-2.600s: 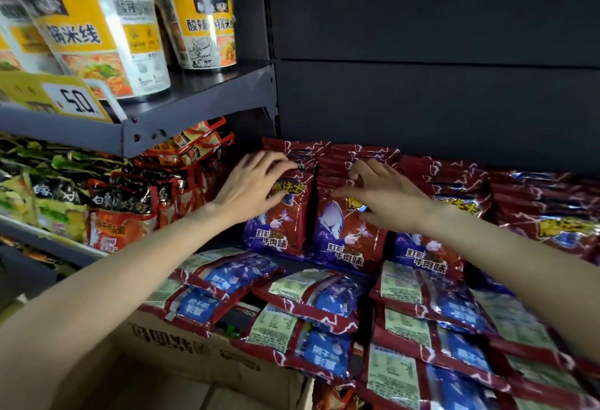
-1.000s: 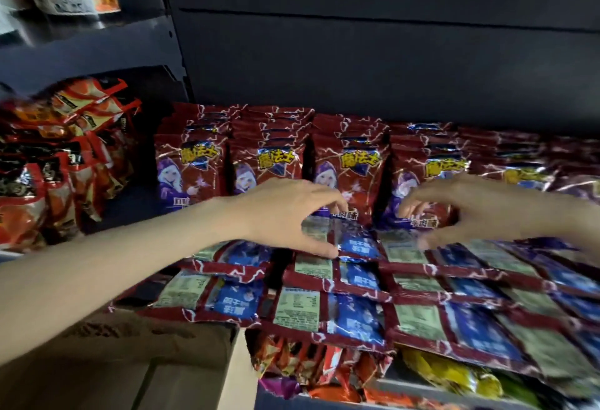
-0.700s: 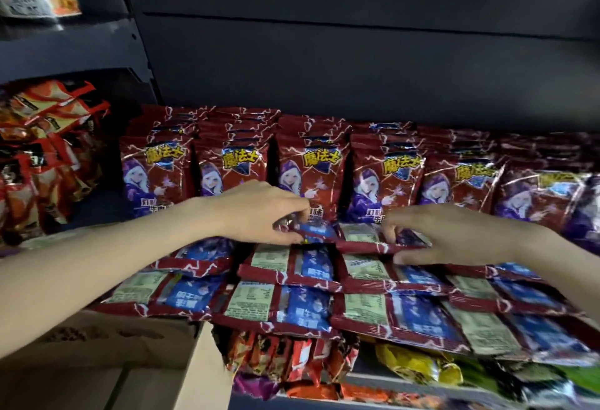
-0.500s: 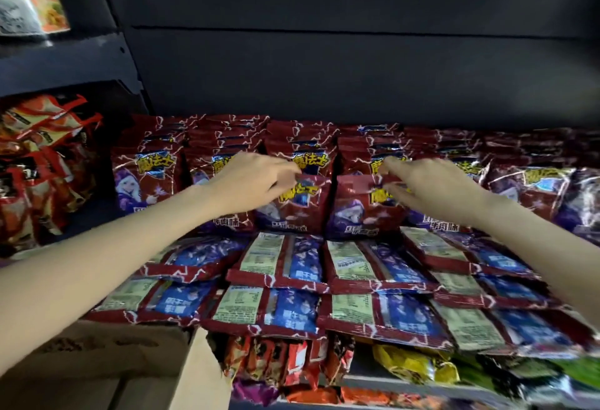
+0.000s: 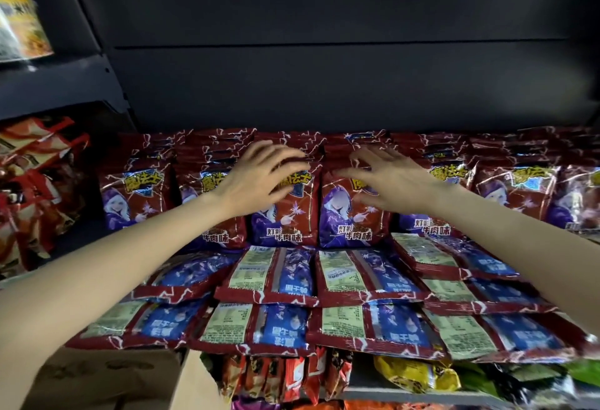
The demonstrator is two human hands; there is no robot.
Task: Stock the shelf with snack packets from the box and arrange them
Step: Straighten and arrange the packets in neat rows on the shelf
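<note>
Dark red snack packets with a purple-cloaked figure stand upright in rows [image 5: 352, 214] across the shelf. In front of them lie flat packets [image 5: 276, 275], backs up, in two overlapping rows. My left hand [image 5: 259, 179] rests with spread fingers on the tops of the upright packets left of centre. My right hand [image 5: 389, 179] does the same just right of centre, fingers spread and straight. Neither hand grips a packet. The cardboard box [image 5: 107, 380] sits at the bottom left, below my left forearm.
Orange-red packets [image 5: 32, 182] fill the neighbouring shelf on the left. A noodle cup [image 5: 19, 23] stands on the upper left shelf. Mixed yellow, green and red packets [image 5: 415, 374] sit on the lower shelf. The dark back panel [image 5: 324, 68] rises behind the rows.
Both hands lifted packets from the flat front rows, stood them up against the upright rows, and now lie open on the packet tops. The view has shifted right.
</note>
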